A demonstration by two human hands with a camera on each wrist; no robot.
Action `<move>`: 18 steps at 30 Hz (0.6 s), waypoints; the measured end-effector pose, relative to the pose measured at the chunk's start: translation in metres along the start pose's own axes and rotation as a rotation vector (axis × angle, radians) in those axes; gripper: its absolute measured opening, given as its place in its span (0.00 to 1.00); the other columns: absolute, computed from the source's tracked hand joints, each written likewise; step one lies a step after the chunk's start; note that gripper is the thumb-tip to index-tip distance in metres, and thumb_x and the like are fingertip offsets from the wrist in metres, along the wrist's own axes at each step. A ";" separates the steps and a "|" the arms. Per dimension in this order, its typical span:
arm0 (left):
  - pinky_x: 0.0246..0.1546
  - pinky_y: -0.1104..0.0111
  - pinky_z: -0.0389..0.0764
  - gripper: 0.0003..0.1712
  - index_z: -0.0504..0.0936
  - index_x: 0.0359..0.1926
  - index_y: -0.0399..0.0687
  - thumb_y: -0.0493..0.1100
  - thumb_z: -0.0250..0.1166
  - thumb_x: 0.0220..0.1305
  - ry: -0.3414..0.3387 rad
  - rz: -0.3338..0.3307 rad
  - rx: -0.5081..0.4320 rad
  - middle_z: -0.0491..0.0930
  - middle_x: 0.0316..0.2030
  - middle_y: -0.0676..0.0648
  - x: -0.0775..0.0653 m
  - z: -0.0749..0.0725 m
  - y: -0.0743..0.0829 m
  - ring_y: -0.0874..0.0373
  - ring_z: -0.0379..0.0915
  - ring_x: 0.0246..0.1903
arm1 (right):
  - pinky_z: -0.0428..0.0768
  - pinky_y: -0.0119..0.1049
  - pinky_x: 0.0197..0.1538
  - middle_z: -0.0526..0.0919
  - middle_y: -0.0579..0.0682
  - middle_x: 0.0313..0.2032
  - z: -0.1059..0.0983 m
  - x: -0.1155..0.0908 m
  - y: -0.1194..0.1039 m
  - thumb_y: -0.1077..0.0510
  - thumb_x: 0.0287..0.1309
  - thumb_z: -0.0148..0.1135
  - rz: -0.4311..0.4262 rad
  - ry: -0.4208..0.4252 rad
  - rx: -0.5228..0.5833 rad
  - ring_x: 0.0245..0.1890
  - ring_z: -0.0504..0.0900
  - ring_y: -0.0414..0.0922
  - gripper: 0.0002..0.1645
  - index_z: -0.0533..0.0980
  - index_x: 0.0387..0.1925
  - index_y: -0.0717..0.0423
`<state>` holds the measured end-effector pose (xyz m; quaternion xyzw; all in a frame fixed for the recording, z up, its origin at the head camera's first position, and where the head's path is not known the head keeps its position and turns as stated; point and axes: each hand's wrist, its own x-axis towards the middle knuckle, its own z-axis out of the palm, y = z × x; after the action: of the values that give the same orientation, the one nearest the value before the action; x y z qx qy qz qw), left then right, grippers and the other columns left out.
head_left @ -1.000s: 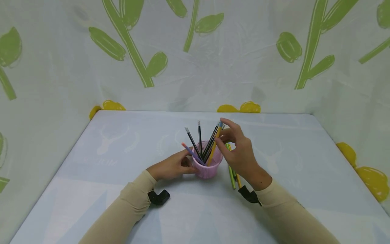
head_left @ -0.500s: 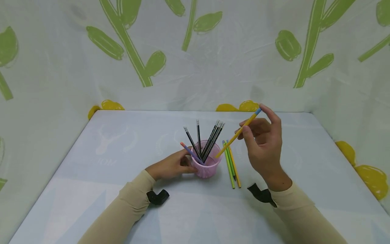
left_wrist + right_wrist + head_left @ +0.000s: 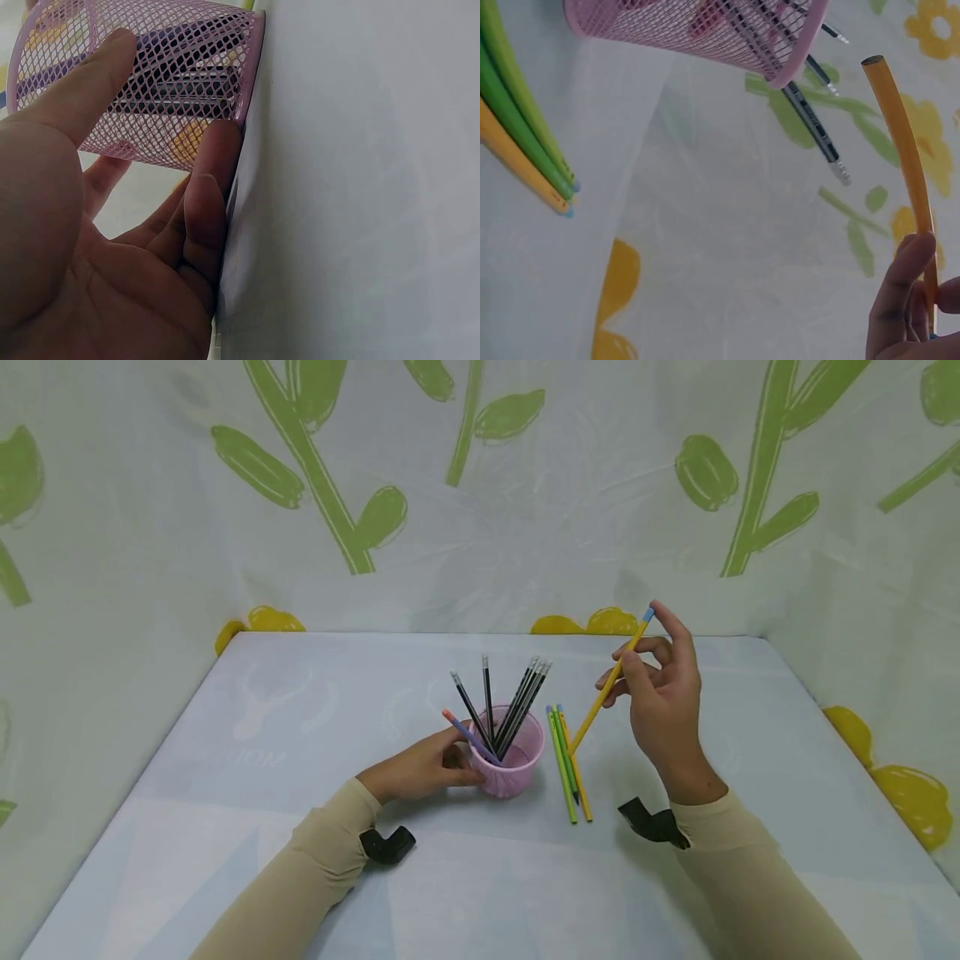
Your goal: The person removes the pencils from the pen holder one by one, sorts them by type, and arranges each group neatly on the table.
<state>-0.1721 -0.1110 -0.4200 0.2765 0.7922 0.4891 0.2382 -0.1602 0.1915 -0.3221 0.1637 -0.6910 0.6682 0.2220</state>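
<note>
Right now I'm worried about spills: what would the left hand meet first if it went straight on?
The cup, which the left hand holds. Past it, roughly in line, lie the loose pencils, though the exact line and depth are hard to judge.

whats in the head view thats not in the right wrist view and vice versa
Only the head view shows two tan fabric sleeves and black wrist straps. Only the right wrist view shows the dark end of the held slim yellow pencil. Both show the right hand pinching that pencil, the round pink mesh cup holding silver-ended black pencils, and two green pencils and another yellow pencil lying on the white table.
</note>
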 end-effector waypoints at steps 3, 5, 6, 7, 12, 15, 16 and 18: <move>0.39 0.67 0.80 0.31 0.67 0.63 0.53 0.45 0.70 0.64 0.004 -0.007 0.000 0.82 0.41 0.48 0.000 0.002 -0.001 0.59 0.79 0.40 | 0.83 0.31 0.28 0.73 0.51 0.39 -0.004 0.003 0.012 0.62 0.74 0.50 0.117 -0.046 -0.110 0.26 0.85 0.42 0.34 0.54 0.76 0.43; 0.39 0.67 0.80 0.31 0.67 0.63 0.54 0.45 0.70 0.64 0.007 -0.013 0.002 0.82 0.40 0.49 0.000 0.001 -0.001 0.59 0.79 0.40 | 0.83 0.32 0.29 0.72 0.52 0.40 -0.007 0.007 0.021 0.60 0.75 0.49 0.191 -0.089 -0.182 0.26 0.85 0.42 0.35 0.52 0.77 0.40; 0.39 0.67 0.80 0.31 0.67 0.63 0.54 0.45 0.70 0.64 0.007 -0.011 0.004 0.82 0.40 0.48 0.001 0.000 -0.001 0.58 0.78 0.40 | 0.83 0.32 0.29 0.72 0.53 0.41 -0.009 0.008 0.025 0.59 0.75 0.49 0.225 -0.117 -0.202 0.27 0.85 0.42 0.35 0.51 0.77 0.39; 0.39 0.67 0.80 0.30 0.67 0.63 0.54 0.45 0.71 0.64 0.009 -0.015 0.002 0.82 0.40 0.49 0.001 0.001 -0.001 0.58 0.78 0.40 | 0.84 0.33 0.29 0.72 0.54 0.42 -0.009 0.009 0.031 0.58 0.76 0.48 0.265 -0.144 -0.222 0.28 0.85 0.44 0.35 0.50 0.77 0.38; 0.40 0.67 0.80 0.31 0.67 0.63 0.55 0.46 0.71 0.63 0.010 -0.027 -0.004 0.82 0.40 0.49 0.000 0.001 -0.001 0.58 0.78 0.40 | 0.84 0.35 0.33 0.75 0.63 0.46 -0.012 0.012 0.054 0.58 0.76 0.47 0.474 -0.283 -0.317 0.33 0.85 0.52 0.37 0.47 0.79 0.36; 0.40 0.67 0.79 0.31 0.67 0.63 0.55 0.47 0.71 0.64 0.008 -0.031 -0.005 0.82 0.41 0.49 0.000 0.001 0.000 0.58 0.78 0.40 | 0.84 0.36 0.35 0.76 0.67 0.49 -0.013 0.012 0.064 0.59 0.74 0.47 0.574 -0.356 -0.377 0.34 0.84 0.54 0.39 0.47 0.79 0.36; 0.40 0.67 0.79 0.31 0.67 0.63 0.54 0.47 0.70 0.64 0.008 -0.027 -0.005 0.82 0.41 0.48 0.000 0.001 0.000 0.58 0.78 0.40 | 0.84 0.36 0.36 0.76 0.67 0.50 -0.013 0.012 0.068 0.60 0.73 0.48 0.599 -0.378 -0.397 0.34 0.84 0.53 0.40 0.47 0.79 0.37; 0.40 0.67 0.80 0.32 0.66 0.64 0.52 0.46 0.70 0.64 0.006 -0.029 -0.003 0.82 0.41 0.48 -0.001 0.001 0.000 0.58 0.78 0.40 | 0.84 0.37 0.36 0.75 0.65 0.51 -0.013 0.012 0.073 0.62 0.71 0.50 0.642 -0.420 -0.427 0.34 0.84 0.52 0.42 0.48 0.79 0.38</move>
<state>-0.1709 -0.1110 -0.4205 0.2630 0.7961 0.4877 0.2433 -0.2069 0.2095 -0.3779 0.0234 -0.8597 0.4975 -0.1135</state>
